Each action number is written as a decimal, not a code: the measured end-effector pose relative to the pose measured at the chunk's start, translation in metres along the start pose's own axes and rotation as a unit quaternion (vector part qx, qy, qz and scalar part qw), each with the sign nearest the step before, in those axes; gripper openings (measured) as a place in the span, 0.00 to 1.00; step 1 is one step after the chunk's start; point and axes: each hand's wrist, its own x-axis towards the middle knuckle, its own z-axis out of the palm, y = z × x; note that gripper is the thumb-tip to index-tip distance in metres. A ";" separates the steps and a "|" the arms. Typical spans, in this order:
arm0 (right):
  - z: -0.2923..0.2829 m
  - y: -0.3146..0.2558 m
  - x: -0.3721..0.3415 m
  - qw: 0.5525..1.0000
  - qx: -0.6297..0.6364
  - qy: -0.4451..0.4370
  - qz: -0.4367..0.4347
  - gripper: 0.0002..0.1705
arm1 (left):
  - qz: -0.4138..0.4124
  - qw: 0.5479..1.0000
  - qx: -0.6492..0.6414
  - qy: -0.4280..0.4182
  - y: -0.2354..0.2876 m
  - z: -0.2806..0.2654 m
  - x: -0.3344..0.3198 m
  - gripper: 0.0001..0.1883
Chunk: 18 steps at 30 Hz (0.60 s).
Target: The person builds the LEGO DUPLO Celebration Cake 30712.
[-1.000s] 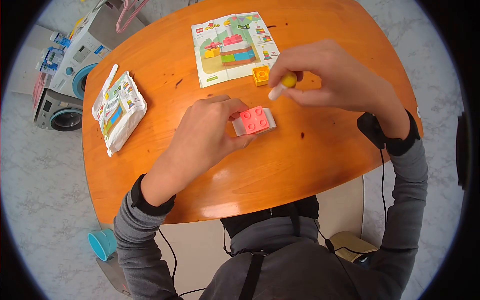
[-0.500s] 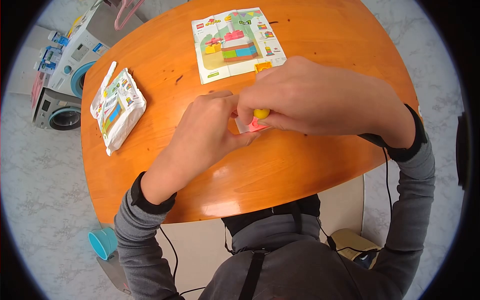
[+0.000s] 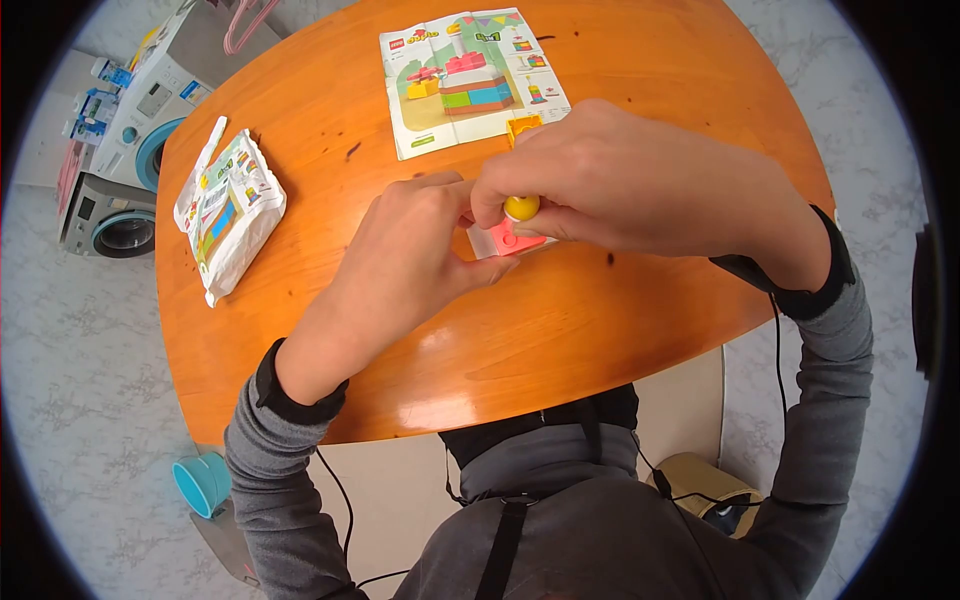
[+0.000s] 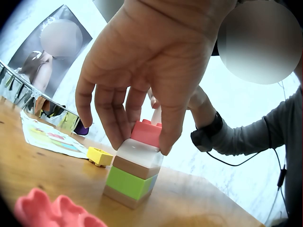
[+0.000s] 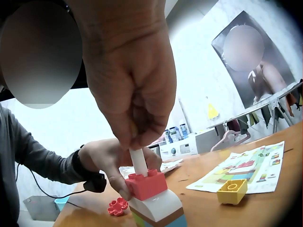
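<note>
A stack of blocks stands on the table: in the left wrist view a red brick (image 4: 146,133) tops a white curved piece (image 4: 138,152), above brown and green (image 4: 129,182) layers. The left hand (image 3: 392,262) holds the stack's upper part between thumb and fingers. Over it, the right hand (image 3: 640,190) pinches a white stick (image 5: 138,161) with a yellow top (image 3: 521,208). In the right wrist view the stick's lower end meets the red brick's studs; whether it is pressed on, I cannot tell.
A yellow brick (image 5: 232,191) lies by the instruction sheet (image 3: 440,128) at the table's far side. The white packet (image 3: 232,215) is at the left. A red flower-shaped piece (image 5: 118,206) lies near the stack.
The right hand has moved left and down, bringing the white stick with the yellow top from beside the stack to the red brick. The left hand stays at the stack.
</note>
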 end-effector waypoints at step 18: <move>0.026 -0.011 -0.011 0.978 0.004 0.180 0.105 0.11 | -0.017 0.999 -0.050 -0.002 0.002 0.000 0.001 0.17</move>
